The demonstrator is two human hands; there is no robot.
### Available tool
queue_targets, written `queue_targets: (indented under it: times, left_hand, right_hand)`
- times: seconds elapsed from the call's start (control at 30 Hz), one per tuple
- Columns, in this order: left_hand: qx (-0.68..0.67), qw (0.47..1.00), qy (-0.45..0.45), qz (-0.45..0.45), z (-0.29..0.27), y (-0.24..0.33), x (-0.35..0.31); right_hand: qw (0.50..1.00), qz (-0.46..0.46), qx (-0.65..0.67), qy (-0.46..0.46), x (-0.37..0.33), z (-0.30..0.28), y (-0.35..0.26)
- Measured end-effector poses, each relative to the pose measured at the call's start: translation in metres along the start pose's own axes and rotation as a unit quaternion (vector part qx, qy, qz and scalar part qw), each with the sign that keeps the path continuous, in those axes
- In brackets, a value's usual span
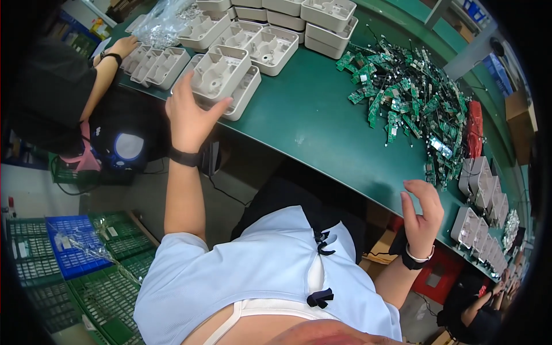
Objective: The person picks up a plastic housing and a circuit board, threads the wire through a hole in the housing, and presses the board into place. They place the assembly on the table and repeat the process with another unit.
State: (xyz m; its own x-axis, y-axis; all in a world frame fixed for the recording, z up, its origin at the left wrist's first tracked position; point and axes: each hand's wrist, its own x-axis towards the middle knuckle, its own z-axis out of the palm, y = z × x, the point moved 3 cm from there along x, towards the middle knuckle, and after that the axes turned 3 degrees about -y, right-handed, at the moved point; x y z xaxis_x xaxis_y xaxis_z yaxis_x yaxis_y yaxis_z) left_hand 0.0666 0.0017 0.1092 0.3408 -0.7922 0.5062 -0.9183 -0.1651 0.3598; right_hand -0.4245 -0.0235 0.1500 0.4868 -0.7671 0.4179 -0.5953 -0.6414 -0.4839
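My left hand point(192, 118) is at a light grey plastic housing point(221, 72), a shallow open tray with moulded ribs inside. The thumb lies at its near right corner and the fingers along its left side, so the hand grips it. This housing rests over another light grey one point(246, 95) at the table's near edge. My right hand point(422, 218) hovers by the front edge on the right, holding nothing, its fingers loosely bent and thumb apart. Beyond it lies a heap of green circuit boards point(402, 92) with black wires.
Stacked housings point(276, 46) stand at the back of the green table point(310, 138). More housings point(480, 230) line the right, near a red bundle point(474, 129). A co-worker's hand point(123, 46) is beside a clear plastic bag point(164, 26). Green and blue crates point(80, 244) sit lower left.
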Motion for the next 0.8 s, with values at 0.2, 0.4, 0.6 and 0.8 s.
queue_targets:
  times: [0.2,0.4,0.6,0.8]
  left_hand:
    - [-0.038,0.997,0.054,0.040,-0.014,0.044,-0.026]
    - [-0.031,0.995,0.008,0.091,0.008,0.093,-0.061]
    - [-0.001,0.998,-0.008,0.059,0.032,0.092,-0.071]
    - [0.003,0.999,0.004,0.050,0.046,0.086,-0.077]
  right_hand:
    - [0.999,-0.005,0.033,-0.019,0.009,0.023,-0.020]
    - [0.992,-0.054,0.095,-0.065,0.036,0.073,-0.048]
    - [0.982,-0.092,0.112,-0.124,0.047,0.092,-0.061]
    - [0.976,-0.076,0.153,-0.136,0.065,0.108,-0.066]
